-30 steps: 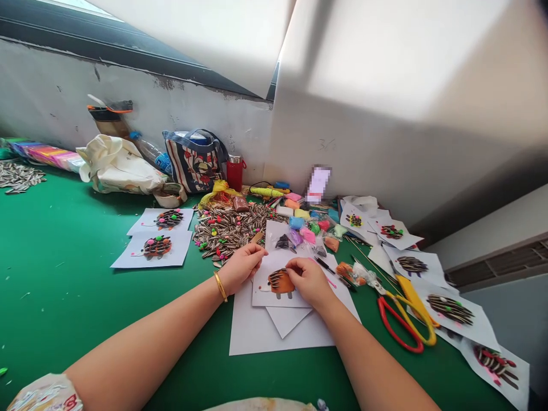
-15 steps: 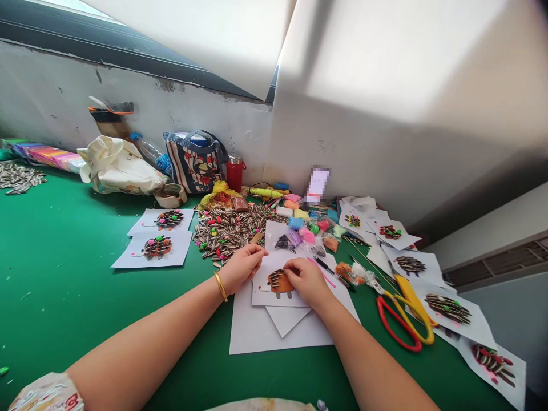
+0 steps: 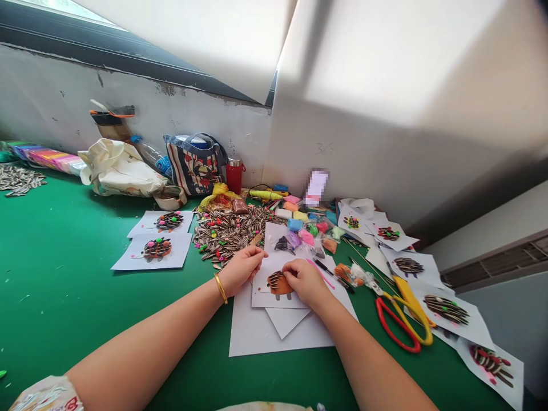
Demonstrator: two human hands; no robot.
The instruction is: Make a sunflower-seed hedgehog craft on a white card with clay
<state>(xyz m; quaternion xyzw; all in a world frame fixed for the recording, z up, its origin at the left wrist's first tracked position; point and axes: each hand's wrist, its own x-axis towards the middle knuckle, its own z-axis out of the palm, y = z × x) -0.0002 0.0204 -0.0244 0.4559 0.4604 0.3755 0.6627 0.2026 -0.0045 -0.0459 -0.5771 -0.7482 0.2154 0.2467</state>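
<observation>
An orange clay hedgehog [image 3: 280, 285] with striped sunflower seeds stuck in its back lies on a white sheet of paper [image 3: 261, 298]. My right hand [image 3: 306, 279] is closed in a pinch at the right side of its back; what the fingertips hold is hidden. Left of the hedgehog, my left hand [image 3: 243, 267] rests at the paper's edge with thumb and fingers pressed together, their content too small to make out. Beyond it spreads a heap of sunflower seeds [image 3: 231, 231] dotted with small coloured balls.
Bags of coloured clay [image 3: 295, 224] lie behind the paper. To the right are red-and-yellow scissors [image 3: 400, 319], a black pen [image 3: 324, 265] and several finished hedgehog cards [image 3: 454, 311]. Two more cards [image 3: 182, 251] lie left. A cloth bag [image 3: 194, 165] and red bottle [image 3: 234, 176] stand against the wall.
My right hand has shifted very slightly over the hedgehog's back, still pinched. My left hand keeps its place. The view has tilted a little.
</observation>
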